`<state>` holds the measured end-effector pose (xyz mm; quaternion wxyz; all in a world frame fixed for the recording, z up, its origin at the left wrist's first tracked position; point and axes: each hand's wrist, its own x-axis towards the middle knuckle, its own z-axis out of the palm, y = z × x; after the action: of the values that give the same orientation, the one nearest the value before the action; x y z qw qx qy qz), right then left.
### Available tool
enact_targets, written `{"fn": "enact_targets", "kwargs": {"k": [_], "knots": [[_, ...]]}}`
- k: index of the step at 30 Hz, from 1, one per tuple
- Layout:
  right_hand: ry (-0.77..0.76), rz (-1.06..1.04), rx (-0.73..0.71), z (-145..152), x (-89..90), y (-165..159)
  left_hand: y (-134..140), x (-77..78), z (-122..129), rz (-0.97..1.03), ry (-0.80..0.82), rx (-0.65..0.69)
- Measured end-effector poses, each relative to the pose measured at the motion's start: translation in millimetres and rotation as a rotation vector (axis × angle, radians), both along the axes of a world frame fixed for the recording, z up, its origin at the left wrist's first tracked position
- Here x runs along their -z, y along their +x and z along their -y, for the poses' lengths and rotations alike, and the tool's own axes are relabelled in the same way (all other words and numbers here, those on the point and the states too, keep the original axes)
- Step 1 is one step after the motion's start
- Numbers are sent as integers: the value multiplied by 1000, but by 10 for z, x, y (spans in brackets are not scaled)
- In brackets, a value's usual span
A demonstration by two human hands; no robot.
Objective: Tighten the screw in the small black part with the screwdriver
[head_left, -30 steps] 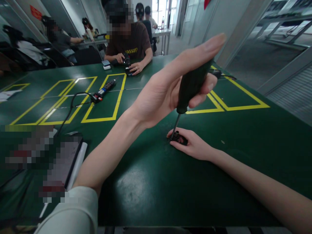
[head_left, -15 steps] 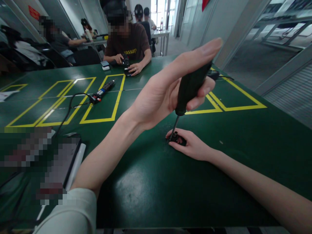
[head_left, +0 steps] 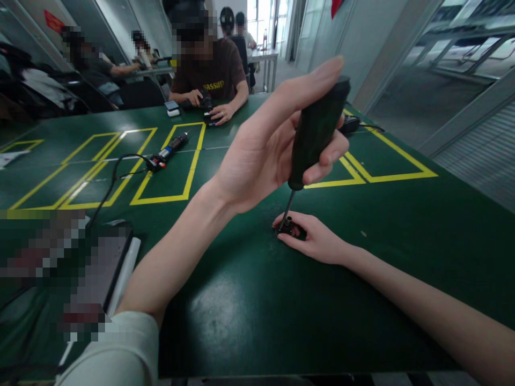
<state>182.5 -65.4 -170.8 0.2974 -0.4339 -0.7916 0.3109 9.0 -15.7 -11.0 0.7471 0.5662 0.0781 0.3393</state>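
A dark-handled screwdriver leans in my left hand, whose fingers wrap the handle while the thumb lies along its upper side. The metal shaft slants down to a small black part on the table, which has a short round post on it. My right hand pinches this part between thumb and fingers and rests on the green tabletop. The screwdriver's tip meets the part, but what sits right under the tip is too small to make out.
Yellow tape rectangles mark the green table. A cylindrical power tool with a cord lies at the left. Two blurred-out devices lie at the near left. Across the table a person handles a black object. A black cabled item sits behind my left hand.
My left hand has shifted slightly left, its thumb and fingers turning around the screwdriver's handle, so the handle's end now shows. My right hand and the black part stay in place.
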Motion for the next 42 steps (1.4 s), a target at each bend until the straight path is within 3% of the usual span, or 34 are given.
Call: {"fn": "enact_targets", "kwargs": {"k": [11, 19, 24, 34, 39, 42], "knots": [[-2, 0, -1, -1, 10, 10, -59, -13, -36, -2, 23, 63], [-23, -2, -2, 4, -3, 1, -15, -15, -25, -13, 25, -76], [-10, -12, -3, -5, 16, 2, -39, -62, -47, -82, 6, -18], [-29, 5, 6, 2, 8, -3, -30, -31, 13, 19, 59, -2], [-30, 7, 8, 3, 3, -12, -31, -49, 13, -39, -14, -46], [-18, 1, 8, -3, 15, -13, -22, -44, 7, -41, -32, -1]]}}
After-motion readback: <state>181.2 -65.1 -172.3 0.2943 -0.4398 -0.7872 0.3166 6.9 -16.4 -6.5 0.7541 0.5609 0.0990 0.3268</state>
